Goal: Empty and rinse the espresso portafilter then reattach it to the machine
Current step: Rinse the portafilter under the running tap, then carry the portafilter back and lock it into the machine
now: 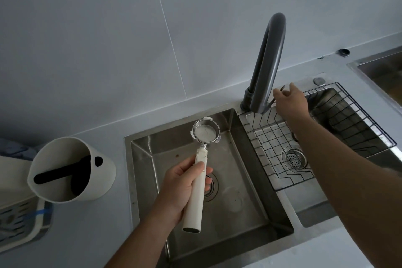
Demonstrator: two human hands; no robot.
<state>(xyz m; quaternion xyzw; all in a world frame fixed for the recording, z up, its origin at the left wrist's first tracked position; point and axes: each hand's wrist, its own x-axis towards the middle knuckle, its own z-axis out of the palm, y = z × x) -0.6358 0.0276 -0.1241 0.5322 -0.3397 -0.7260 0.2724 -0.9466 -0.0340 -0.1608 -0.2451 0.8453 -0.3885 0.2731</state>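
The portafilter (205, 131) has a round steel basket and a long white handle. My left hand (185, 185) grips that handle and holds the basket, which looks empty, open side up over the left sink basin (245, 180). My right hand (291, 100) reaches behind the dark grey faucet (267, 65), with its fingers around the thin faucet lever (280, 90). No water shows at the spout. The espresso machine is out of view.
A white knock box (71, 169) with a black bar stands on the counter left of the sink. A wire rack (315, 132) lies over the right basin. A grey tray (19, 220) sits at the far left edge. A second sink corner (382, 67) shows at the upper right.
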